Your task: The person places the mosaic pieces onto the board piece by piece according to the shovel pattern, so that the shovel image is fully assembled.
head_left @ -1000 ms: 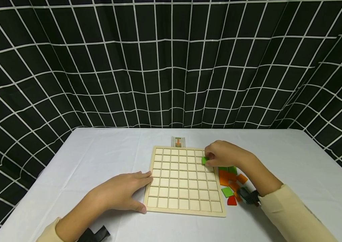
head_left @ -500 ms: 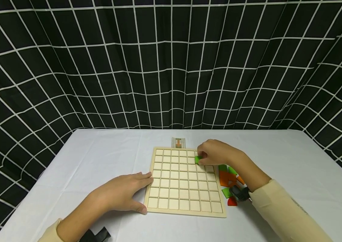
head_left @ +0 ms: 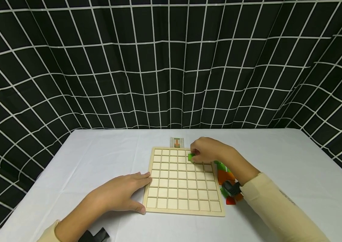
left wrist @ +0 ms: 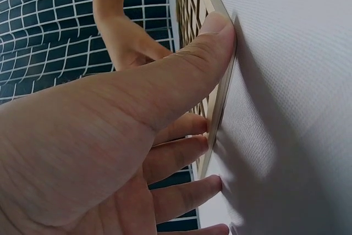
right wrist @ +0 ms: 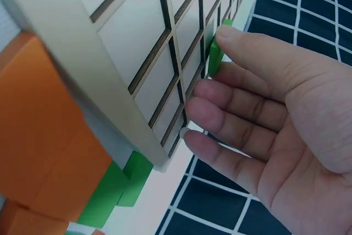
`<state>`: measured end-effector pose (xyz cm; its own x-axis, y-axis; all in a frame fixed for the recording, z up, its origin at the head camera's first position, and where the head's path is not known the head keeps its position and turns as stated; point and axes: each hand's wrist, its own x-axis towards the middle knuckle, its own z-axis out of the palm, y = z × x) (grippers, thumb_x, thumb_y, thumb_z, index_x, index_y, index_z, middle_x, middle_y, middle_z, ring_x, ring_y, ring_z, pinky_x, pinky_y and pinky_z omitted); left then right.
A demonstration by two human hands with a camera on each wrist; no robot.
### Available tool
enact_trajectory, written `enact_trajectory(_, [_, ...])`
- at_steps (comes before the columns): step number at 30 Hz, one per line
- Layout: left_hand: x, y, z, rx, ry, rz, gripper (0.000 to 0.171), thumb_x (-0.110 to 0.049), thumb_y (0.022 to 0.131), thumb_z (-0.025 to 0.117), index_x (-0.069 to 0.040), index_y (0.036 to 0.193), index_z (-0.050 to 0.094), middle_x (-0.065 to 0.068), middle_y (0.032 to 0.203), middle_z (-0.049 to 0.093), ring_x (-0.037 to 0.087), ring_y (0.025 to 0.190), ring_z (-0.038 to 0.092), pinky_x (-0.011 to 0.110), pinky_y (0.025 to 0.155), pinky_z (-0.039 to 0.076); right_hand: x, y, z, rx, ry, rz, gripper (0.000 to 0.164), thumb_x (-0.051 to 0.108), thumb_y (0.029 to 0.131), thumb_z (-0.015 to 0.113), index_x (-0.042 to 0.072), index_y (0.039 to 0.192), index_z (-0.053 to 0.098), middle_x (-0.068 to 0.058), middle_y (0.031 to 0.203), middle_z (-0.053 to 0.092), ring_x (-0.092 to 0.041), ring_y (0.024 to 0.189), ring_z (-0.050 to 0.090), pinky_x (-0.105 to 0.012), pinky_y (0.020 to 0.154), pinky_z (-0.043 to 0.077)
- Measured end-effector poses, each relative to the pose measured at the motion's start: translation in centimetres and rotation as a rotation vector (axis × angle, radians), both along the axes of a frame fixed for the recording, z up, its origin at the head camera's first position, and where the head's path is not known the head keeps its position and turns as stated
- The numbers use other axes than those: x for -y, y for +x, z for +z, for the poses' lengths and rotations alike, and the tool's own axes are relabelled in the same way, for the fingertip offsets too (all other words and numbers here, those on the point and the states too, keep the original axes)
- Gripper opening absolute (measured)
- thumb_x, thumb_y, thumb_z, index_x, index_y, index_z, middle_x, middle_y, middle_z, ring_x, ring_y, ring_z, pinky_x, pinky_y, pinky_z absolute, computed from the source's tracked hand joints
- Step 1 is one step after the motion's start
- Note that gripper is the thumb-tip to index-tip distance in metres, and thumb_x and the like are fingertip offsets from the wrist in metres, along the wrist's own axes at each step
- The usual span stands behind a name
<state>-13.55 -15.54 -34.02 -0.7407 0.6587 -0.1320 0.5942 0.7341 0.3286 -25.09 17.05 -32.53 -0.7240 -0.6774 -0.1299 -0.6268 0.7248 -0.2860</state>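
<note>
A light wooden board (head_left: 173,184) divided into square cells lies on the white table. My right hand (head_left: 209,149) is over its far right part and pinches a small green square tile (head_left: 190,157) between thumb and finger. In the right wrist view the green tile (right wrist: 215,59) stands tilted against the grid; whether it sits in a cell I cannot tell. My left hand (head_left: 118,193) lies at the board's left side, fingers spread. In the left wrist view its thumb (left wrist: 214,31) touches the board's edge.
Orange pieces (head_left: 223,176), green pieces (head_left: 220,165) and a red piece (head_left: 230,200) lie along the board's right side, partly hidden under the right wrist. A small gridded card (head_left: 177,142) with a coloured pattern lies behind the board. A black checked curtain (head_left: 146,67) hangs beyond the table.
My right hand has moved left along the upper part of the board, carrying the green tile. The left hand has stayed at the board's left edge.
</note>
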Motion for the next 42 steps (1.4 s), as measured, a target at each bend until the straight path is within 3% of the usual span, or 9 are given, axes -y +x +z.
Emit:
enact_trajectory(16, [-0.1,0.1,-0.1,0.007,0.018,0.006,0.089,-0.051,0.076,0.082,-0.005,0.146,0.051,0.01,0.155,0.043,0.033,0.141,0.039,0.053,0.111,0.036,1.6,-1.7,-0.2,0.009,0.055,-0.079,0.012,0.021,0.089,0.077,0.01,0.089,0.072,0.005,0.081,0.064,-0.013,0.074,0.056,-0.031,0.071,0.051])
enact_trajectory(29, [0.0,0.1,0.0,0.009,0.025,0.006,0.089,-0.051,0.076,0.082,-0.005,0.146,0.051,0.011,0.155,0.043,0.033,0.142,0.039,0.053,0.111,0.036,2.8,-1.8,-0.2,-0.029,0.051,-0.044,0.011,0.021,0.089,0.077,0.011,0.089,0.072,0.006,0.081,0.063,-0.011,0.073,0.054,-0.029,0.07,0.05])
enact_trajectory(37, [0.0,0.0,-0.2,0.013,0.023,0.011,0.09,-0.052,0.076,0.081,-0.006,0.146,0.051,0.01,0.155,0.042,0.033,0.142,0.038,0.053,0.111,0.036,4.0,-1.7,-0.1,-0.001,0.044,-0.036,0.008,0.019,0.092,0.076,0.013,0.088,0.07,0.007,0.085,0.065,-0.01,0.078,0.059,-0.029,0.073,0.053])
enact_trajectory(42, [0.1,-0.1,-0.3,0.013,0.028,0.013,0.089,-0.05,0.076,0.083,-0.006,0.146,0.052,0.01,0.155,0.043,0.033,0.142,0.039,0.053,0.111,0.036,4.6,-1.9,-0.3,-0.013,0.071,-0.034,0.017,0.02,0.092,0.076,0.014,0.083,0.063,0.006,0.082,0.063,-0.011,0.075,0.056,-0.029,0.071,0.05])
